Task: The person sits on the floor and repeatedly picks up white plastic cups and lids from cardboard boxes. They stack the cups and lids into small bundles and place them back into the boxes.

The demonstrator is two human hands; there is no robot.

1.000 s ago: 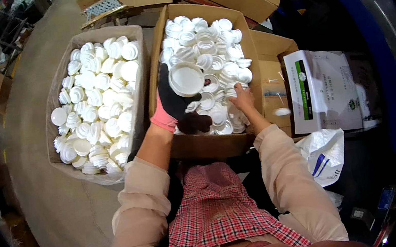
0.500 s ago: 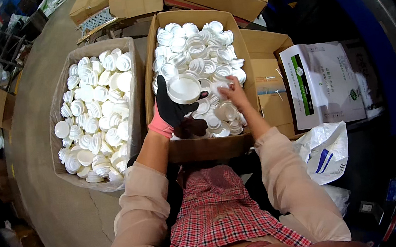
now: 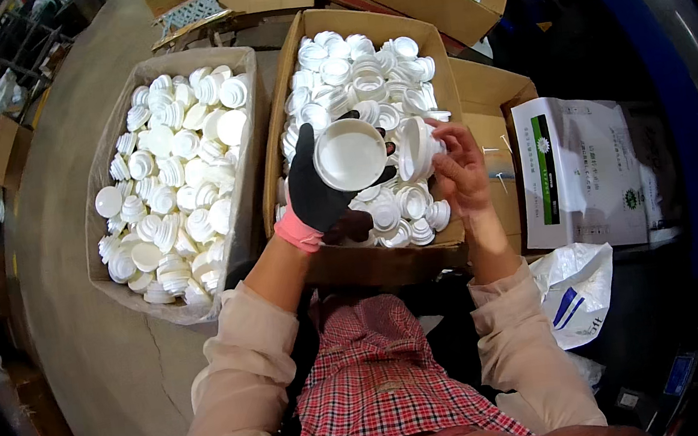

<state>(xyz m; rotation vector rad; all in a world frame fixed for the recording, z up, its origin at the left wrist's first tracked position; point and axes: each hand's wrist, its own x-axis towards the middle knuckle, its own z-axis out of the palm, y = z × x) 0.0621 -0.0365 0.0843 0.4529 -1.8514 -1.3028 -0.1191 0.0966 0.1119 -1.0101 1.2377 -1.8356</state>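
My left hand [image 3: 320, 188], in a black glove with a pink cuff, is closed around a round white plastic cap [image 3: 351, 156]. The cap's shallow hollow side faces up. Bare, my right hand [image 3: 460, 169] grips a second white cap [image 3: 419, 149], tilted on its edge, just right of the first. Both hands are above a cardboard box [image 3: 372, 269] heaped with similar white stepped caps [image 3: 367, 78]. The fingertips of my left hand are partly hidden behind its cap.
A plastic-lined box [image 3: 254, 100] full of white caps stands at the left. Another cardboard box [image 3: 438, 14] with caps is at the far right. A printed white carton [image 3: 585, 169] and a white plastic bag [image 3: 579, 286] lie on the right, near several thin white sticks [image 3: 505, 143].
My right hand has lifted a cap from the heap and now holds it upright beside the left one. The whole view has shifted slightly, with the boxes appearing farther right.
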